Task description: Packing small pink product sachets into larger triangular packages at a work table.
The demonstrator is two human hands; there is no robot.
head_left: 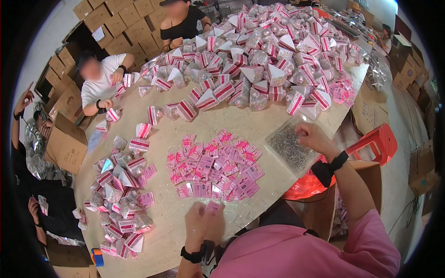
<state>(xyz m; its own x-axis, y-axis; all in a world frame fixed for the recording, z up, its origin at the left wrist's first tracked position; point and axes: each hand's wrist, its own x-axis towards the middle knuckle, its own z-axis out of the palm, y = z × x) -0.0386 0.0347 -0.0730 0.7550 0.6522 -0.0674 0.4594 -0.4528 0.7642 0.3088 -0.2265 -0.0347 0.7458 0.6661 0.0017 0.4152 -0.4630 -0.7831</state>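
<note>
My left hand [197,224] is closed on a small pink printed card [213,207], held at the near edge of the table. Just beyond it lies a loose spread of similar pink cards [215,167], overlapping one another. Over on the right, my right hand [313,138] is above a clear, shallow square tray [271,138] filled with small metal pieces [289,147]. Its fingertips are pinched together; whatever they hold is too small to make out.
A big heap of clear bags [259,60] with white and pink-striped tops covers the far side of the table. A smaller pile [123,199] sits at left. Other people [99,76] work around the far and left edges. A red stool [378,143] and cardboard boxes [371,173] stand at right.
</note>
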